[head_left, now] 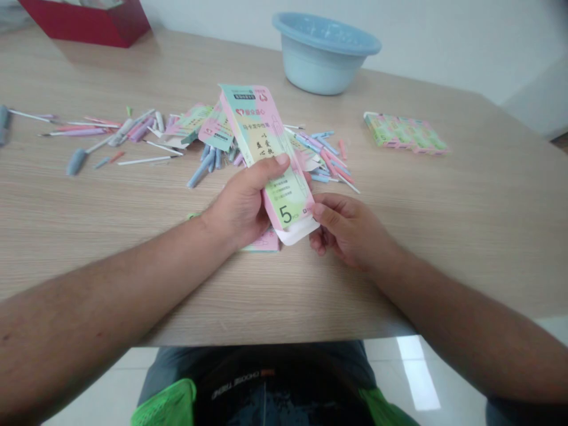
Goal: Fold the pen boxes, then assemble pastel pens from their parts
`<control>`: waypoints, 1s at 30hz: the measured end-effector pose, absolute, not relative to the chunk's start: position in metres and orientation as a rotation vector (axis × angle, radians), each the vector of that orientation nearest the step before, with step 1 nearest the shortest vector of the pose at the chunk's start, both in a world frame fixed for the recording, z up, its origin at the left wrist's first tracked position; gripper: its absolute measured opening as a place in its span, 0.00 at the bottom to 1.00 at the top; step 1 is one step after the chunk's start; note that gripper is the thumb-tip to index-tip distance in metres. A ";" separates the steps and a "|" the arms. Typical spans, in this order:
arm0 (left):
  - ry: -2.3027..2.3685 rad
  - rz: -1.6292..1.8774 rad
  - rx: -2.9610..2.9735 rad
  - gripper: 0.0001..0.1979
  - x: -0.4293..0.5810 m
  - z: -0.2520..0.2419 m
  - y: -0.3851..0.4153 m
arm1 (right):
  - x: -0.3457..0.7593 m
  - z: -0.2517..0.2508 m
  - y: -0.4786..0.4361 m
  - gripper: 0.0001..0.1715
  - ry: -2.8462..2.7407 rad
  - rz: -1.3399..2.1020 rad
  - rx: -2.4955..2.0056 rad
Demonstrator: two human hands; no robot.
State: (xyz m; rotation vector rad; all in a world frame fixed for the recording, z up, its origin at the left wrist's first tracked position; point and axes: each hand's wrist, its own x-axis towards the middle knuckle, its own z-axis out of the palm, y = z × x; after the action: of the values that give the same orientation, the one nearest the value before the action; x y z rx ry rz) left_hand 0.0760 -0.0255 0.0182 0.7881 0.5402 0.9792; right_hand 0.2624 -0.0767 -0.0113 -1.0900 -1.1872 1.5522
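A slim pastel pen box (pixel 261 133), pink, green and blue with a big "5" near its lower end, is held tilted above the table. My left hand (pixel 246 198) wraps round its middle, thumb on the front face. At the lower end a white flap sticks out. My right hand (pixel 344 228) pinches the lower right corner of the box beside this flap, fingers curled. Under my left hand a second pink and green box (pixel 265 241) lies on the table, mostly hidden. Behind the held box are loose pen parts (pixel 326 155) and several more pastel boxes (pixel 217 127).
A light blue basin (pixel 323 59) stands at the back. Several packed pastel boxes (pixel 406 133) lie in a row at the right. Pen refills, caps and barrels (pixel 137 130) are scattered at the left. A red box (pixel 93 23) sits at the far left of the wooden table (pixel 488 236).
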 end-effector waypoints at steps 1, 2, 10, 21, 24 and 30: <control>0.541 0.987 0.783 0.15 0.075 0.020 -0.026 | 0.263 -0.012 -0.077 0.29 -1.199 1.543 -1.094; 0.546 0.994 0.776 0.14 0.075 0.021 -0.026 | 0.264 -0.013 -0.077 0.28 -1.215 1.537 -1.098; 0.629 1.044 0.598 0.17 0.079 0.024 -0.022 | 0.266 -0.020 -0.081 0.27 -1.653 0.861 -1.227; 0.673 1.168 0.542 0.23 0.083 0.015 -0.018 | 0.246 -0.007 -0.093 0.09 -1.901 0.127 -1.154; 0.689 1.170 0.606 0.25 0.084 0.011 -0.019 | 0.239 -0.007 -0.092 0.06 -1.881 0.166 -1.149; 0.735 1.192 0.619 0.24 0.089 0.010 -0.024 | 0.236 -0.001 -0.094 0.07 -1.861 0.260 -1.149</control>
State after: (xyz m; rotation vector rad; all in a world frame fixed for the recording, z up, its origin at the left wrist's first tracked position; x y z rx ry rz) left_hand 0.0890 -0.0236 0.0095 0.6189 0.7354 1.1922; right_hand 0.2356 -0.0941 -0.0005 -1.1485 -1.8607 0.2601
